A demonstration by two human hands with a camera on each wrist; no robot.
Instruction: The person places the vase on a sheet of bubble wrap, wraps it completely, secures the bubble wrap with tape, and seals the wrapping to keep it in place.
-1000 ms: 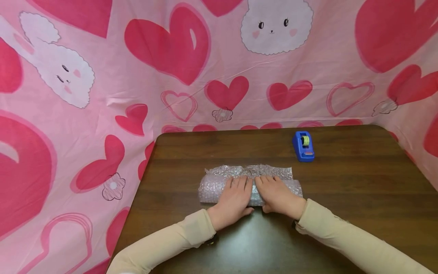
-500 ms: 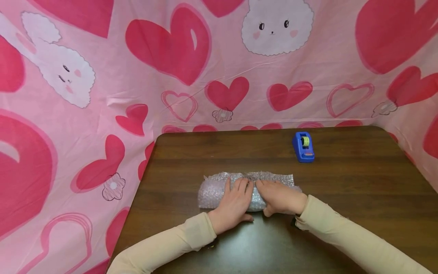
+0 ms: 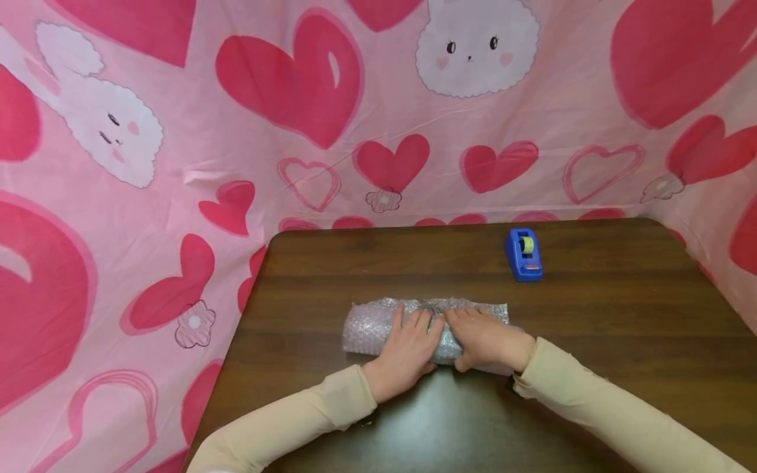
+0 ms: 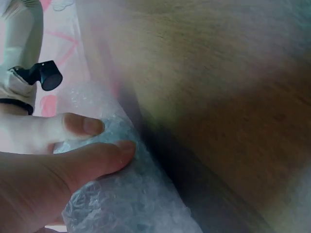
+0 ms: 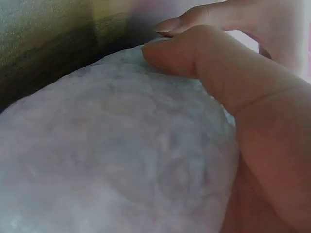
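Observation:
A roll of bubble wrap [image 3: 369, 326] lies crosswise near the middle of the table, with a loose flap along its far side. My left hand [image 3: 405, 348] grips the middle of the roll, fingers over the top. Its thumb [image 4: 99, 162] presses the near side in the left wrist view. Just to the right, my right hand [image 3: 487, 341] holds the roll in the same way. Its thumb [image 5: 194, 53] lies against the wrap in the right wrist view. Whatever the wrap may contain is hidden. The right part of the roll is mostly covered by my right hand.
A blue tape dispenser [image 3: 524, 256] with a yellowish roll of tape stands at the back right of the brown wooden table [image 3: 621, 295]. Behind and to the left hangs a pink cloth [image 3: 331, 164] with hearts and rabbits.
Since the earliest frame, the roll has shifted slightly towards me, and its far flap sits nearer. My left thumb, which stuck out before, now lies close against the roll.

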